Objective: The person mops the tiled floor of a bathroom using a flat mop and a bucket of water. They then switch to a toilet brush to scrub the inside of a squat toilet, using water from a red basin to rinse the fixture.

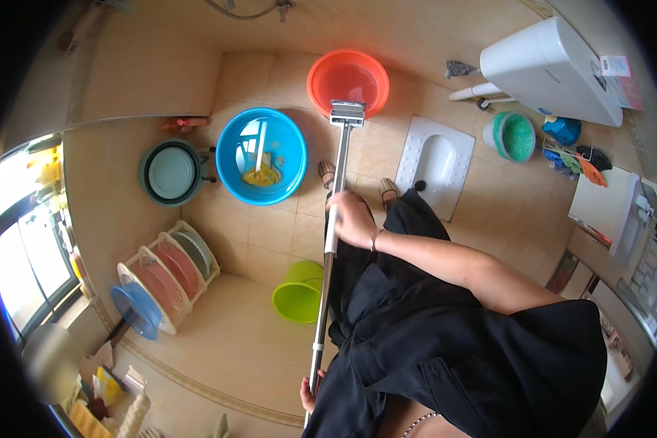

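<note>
Right hand [353, 220] wrapped round the pale sleeve of a long-handled mop [325, 292], left hand [314, 390] on the pole nearer the body, and there's the mop head [347, 112] over the near rim of the red basin [315, 84], contact hard to call! Just left, a blue basin [227, 171] with yellow cloth [261, 175] in it; squat toilet [452, 164] to the right, lime-green bucket [297, 296] left of the dark-trousered legs.

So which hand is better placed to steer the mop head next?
Probably your right hand: it holds the mop handle closer to the mop head at the orange basin, while your left hand is farther back along the handle.
</note>
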A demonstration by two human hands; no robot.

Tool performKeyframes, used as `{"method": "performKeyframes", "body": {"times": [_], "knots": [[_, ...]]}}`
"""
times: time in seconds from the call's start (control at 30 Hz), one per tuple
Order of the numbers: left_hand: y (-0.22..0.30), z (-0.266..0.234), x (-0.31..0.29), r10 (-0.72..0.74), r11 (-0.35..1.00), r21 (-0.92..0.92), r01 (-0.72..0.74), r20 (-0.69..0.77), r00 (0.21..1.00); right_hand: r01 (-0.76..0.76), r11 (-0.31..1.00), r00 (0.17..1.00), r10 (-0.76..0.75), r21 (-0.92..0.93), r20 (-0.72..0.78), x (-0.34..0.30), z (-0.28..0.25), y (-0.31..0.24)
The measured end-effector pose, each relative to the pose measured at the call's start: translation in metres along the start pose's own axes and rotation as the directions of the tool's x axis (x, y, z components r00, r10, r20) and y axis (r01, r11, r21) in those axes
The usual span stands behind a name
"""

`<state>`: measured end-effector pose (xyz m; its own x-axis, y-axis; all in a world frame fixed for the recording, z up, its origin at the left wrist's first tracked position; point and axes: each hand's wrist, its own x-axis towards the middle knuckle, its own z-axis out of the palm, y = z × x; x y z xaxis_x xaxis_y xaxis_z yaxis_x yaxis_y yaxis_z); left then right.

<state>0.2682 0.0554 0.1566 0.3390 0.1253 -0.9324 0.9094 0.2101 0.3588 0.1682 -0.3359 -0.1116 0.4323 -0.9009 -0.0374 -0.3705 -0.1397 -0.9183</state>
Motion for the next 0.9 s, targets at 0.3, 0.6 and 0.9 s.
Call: {"method": "performKeyframes", "body": {"times": [0.3, 0.6, 0.9], "knots": [[0.051, 0.126, -0.028, 0.023, 0.976, 0.216, -0.024, 0.005, 1.000, -0.649, -0.377, 0.314, 0.658, 0.661, 0.684, 0.009, 0.075, 0.001], [0.003, 0.251, -0.050, 0.013, 0.891, 0.426, -0.154, 0.315, 0.949, -0.463, -0.556, 0.283, 0.645, 0.690, 0.710, 0.032, 0.055, -0.125], [-0.065, 0.468, 0.033, -0.170, -0.546, 0.361, -0.756, 0.836, 0.522, -0.480, -0.524, 0.419, 0.568, 0.704, 0.708, 0.006, 0.094, -0.119]]}}
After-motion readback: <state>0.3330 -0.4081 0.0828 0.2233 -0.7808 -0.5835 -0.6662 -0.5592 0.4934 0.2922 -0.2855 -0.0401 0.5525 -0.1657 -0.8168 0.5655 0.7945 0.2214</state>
